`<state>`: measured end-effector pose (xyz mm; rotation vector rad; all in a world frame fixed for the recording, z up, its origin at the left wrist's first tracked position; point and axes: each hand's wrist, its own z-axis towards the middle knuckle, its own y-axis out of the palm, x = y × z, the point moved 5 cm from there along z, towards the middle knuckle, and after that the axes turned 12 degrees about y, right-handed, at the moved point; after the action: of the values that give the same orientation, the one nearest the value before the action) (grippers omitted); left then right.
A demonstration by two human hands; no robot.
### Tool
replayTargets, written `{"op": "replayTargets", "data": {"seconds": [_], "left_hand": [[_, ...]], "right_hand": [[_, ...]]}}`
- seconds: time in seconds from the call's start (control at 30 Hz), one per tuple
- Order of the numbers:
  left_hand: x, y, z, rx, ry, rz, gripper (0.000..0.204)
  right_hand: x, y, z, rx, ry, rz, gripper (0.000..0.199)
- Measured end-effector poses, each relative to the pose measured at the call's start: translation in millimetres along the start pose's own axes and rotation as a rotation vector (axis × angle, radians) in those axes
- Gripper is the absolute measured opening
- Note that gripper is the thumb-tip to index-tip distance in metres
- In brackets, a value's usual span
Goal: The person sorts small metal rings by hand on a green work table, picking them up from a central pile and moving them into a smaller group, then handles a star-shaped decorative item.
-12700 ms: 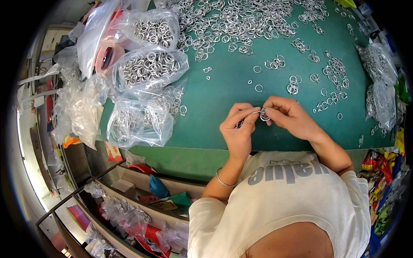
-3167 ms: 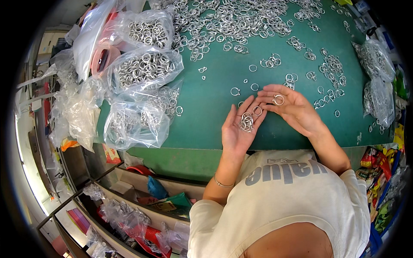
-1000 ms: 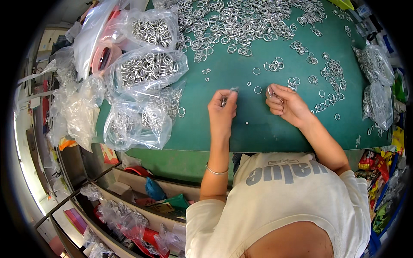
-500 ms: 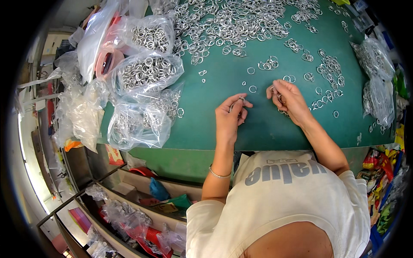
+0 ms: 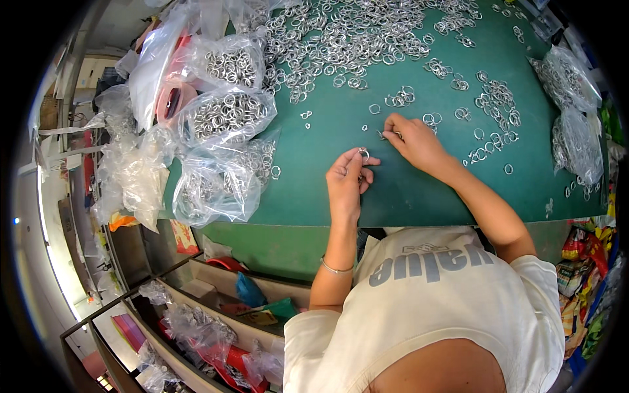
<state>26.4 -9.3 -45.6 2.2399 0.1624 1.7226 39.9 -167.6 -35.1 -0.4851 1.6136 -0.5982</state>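
Observation:
My left hand [image 5: 345, 187] is held over the green table with thumb and fingers pinched on a small silver metal ring [image 5: 365, 153]. The other fingers of that hand are curled, and whatever lies under them is hidden. To its right and a little farther off, my right hand [image 5: 414, 145] reaches down to the tabletop. Its thumb and index finger close on another metal ring [image 5: 381, 135], which is partly covered by the fingertips. Just beyond them lie a single loose ring [image 5: 374, 109] and a much smaller piece [image 5: 364, 128].
A large heap of metal rings [image 5: 354, 39] spreads across the far side of the green table [image 5: 308, 190]. Clear plastic bags of rings [image 5: 232, 118] stand at the left, and more bags [image 5: 576, 144] at the right edge. Open drawers [image 5: 216, 295] sit below left.
My right hand has moved left and down onto the ring that lay loose on the table between my hands. The left hand has turned slightly, showing its ring more plainly.

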Motion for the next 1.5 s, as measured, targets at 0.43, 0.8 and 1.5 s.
{"op": "replayTargets", "data": {"seconds": [0.43, 0.8, 1.5], "left_hand": [[0, 8, -24, 0.001, -0.001, 0.015, 0.020], [-1, 23, -46, -0.031, 0.028, 0.018, 0.020], [-9, 8, 9, 0.080, -0.085, -0.060, 0.015]], "right_hand": [[14, -17, -29, -0.280, 0.327, 0.671, 0.016], [-8, -10, -65, -0.426, 0.276, 0.699, 0.020], [3, -15, 31, -0.188, 0.214, 0.460, 0.010]]}}
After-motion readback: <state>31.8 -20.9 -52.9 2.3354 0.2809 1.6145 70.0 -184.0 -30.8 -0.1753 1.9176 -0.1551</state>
